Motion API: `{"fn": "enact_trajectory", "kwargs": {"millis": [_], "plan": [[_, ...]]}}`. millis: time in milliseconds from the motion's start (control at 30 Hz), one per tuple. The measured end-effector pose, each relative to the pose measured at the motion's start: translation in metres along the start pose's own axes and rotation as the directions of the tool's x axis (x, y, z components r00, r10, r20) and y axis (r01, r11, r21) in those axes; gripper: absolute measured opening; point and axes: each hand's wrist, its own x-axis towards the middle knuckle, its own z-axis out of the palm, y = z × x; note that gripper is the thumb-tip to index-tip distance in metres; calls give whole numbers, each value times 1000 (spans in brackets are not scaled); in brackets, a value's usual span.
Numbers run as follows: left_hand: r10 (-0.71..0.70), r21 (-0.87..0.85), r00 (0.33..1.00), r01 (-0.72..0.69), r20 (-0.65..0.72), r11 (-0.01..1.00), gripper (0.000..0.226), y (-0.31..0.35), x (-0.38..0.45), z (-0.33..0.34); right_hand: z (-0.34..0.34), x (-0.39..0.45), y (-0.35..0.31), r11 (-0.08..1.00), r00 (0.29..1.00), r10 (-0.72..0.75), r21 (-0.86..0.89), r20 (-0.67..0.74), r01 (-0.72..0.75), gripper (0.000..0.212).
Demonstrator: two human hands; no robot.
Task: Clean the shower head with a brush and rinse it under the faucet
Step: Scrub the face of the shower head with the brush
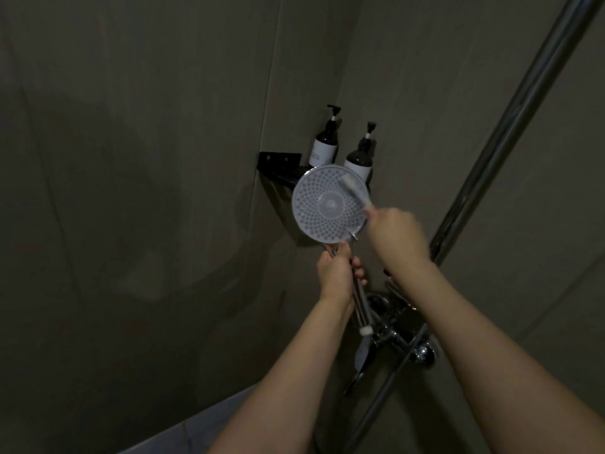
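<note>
My left hand (337, 273) grips the round grey nozzle-dotted shower head (329, 203) by its chrome handle; my right hand (397, 235) clasps a pale brush (355, 188) against its face.

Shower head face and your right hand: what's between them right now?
The brush. In the head view its handle runs from the right hand up across the shower head, blurred bristle end on the upper right of the nozzle face.

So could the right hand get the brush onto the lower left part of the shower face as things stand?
Probably yes. The right hand holds the brush on the upper right of the shower head, whose whole face is turned toward the person. The left hand grips only the handle below it.
</note>
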Motion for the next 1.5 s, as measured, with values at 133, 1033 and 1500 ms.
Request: {"fn": "enact_trajectory", "kwargs": {"millis": [133, 1033, 1500], "plan": [[8, 36, 1000, -8, -13, 999, 12, 2, 1, -3, -20, 2, 8, 994, 995, -37, 97, -98, 46, 46], [-12, 23, 1000, 12, 16, 1000, 15, 20, -6, -6, -14, -2, 29, 993, 997, -64, 92, -49, 68, 46], [-57, 25, 997, 56, 45, 998, 12, 19, -6, -8, -4, -4, 37, 996, 998, -53, -69, 32, 55, 51]]}}
